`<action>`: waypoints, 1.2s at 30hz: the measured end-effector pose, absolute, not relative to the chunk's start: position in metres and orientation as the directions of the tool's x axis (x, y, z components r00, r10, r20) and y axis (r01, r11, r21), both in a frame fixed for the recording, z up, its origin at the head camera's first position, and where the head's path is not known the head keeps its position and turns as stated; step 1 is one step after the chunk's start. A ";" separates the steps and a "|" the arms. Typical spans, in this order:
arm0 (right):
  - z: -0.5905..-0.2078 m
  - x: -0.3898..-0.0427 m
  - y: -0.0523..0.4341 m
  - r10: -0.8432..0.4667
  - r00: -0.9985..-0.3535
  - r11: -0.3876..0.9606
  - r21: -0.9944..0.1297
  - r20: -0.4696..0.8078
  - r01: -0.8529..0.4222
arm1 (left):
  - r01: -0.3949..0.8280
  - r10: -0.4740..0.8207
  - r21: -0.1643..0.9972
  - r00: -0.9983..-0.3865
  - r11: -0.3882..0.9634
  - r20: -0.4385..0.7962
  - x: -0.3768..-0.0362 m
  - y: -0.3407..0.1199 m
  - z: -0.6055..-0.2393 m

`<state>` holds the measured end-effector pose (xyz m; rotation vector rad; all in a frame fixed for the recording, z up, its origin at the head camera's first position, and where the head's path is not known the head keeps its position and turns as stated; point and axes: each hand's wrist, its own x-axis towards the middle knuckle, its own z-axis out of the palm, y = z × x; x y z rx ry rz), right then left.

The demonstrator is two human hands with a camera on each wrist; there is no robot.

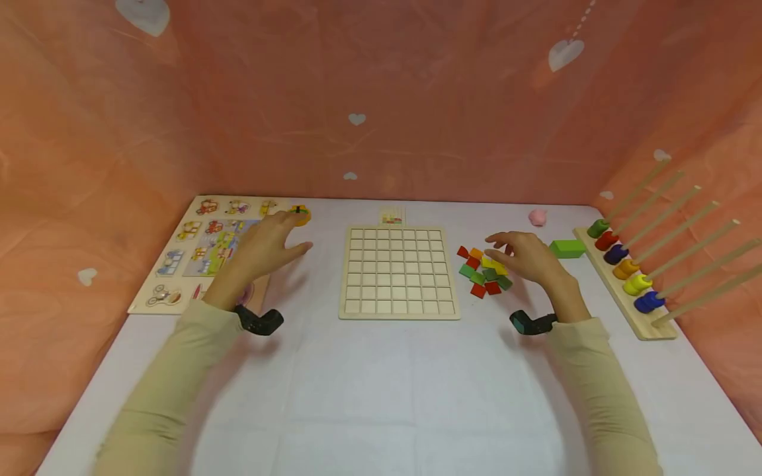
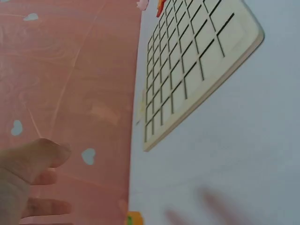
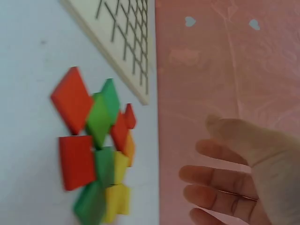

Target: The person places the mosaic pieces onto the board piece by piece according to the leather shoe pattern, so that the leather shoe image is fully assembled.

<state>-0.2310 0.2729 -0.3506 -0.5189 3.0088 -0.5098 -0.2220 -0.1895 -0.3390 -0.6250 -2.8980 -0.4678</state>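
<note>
Head view gives us the white table (image 1: 381, 396) under pink drapery, and in the middle lies the wooden grid board (image 1: 399, 272), every cell bare. Left of it, a picture peg puzzle (image 1: 202, 248); far right, a rack of slanted rods (image 1: 631, 281) with one coloured ring at the foot of each, with a green block (image 1: 567, 248) just beside it. Both arms are out over the table. The left hand (image 1: 262, 248) floats above the peg puzzle's right edge, fingers straight and relaxed, holding nothing, probably just keeping clear of the board. The right hand (image 1: 526, 258) hovers over the heap of small coloured tiles (image 1: 485, 272) just right of the board, fingers spread and gripping nothing; the right wrist view confirms the tiles (image 3: 96, 150) lie loose on the table, handy to the grid.
</note>
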 end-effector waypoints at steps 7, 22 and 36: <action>-0.375 -0.232 0.279 -0.319 -0.946 0.864 -0.392 0.061 -0.316 | 0.411 0.386 0.349 -0.911 0.842 0.143 -0.225 -0.185 -0.361; -0.409 -0.238 0.281 -0.231 -0.966 0.842 -0.473 0.116 -0.259 | 0.472 0.464 0.477 -0.874 0.742 0.143 -0.226 -0.165 -0.411; -0.412 -0.237 0.277 -0.131 -0.989 0.881 -0.448 0.072 -0.149 | 0.423 0.447 0.449 -0.893 0.787 0.057 -0.226 -0.147 -0.423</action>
